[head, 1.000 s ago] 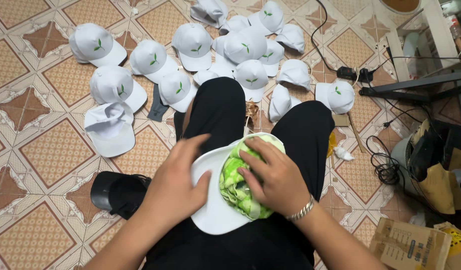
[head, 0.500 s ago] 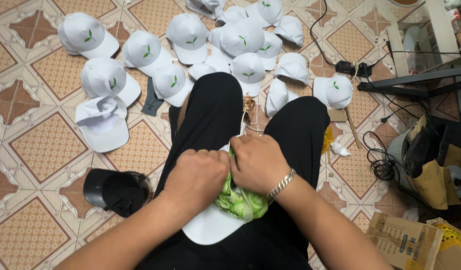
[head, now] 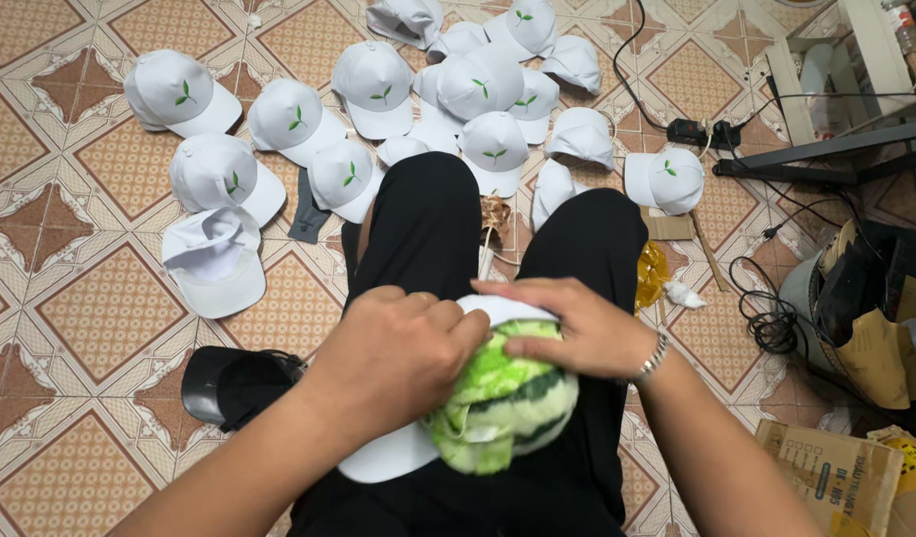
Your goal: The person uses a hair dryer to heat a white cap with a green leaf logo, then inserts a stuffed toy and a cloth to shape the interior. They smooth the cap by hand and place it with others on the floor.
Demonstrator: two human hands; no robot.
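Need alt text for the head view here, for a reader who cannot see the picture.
Seen from above, a seated person's left hand and right hand press a green cloth bundle into a white cap on their lap. More white caps with green leaf marks lie scattered over the patterned tile floor, with a black cap at their left side.

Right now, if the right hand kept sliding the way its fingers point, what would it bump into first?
The right hand points left across the lap, over the green stuffing in the white cap. It would probably meet the left hand first; their fingertips already look almost touching, though depth is hard to judge.
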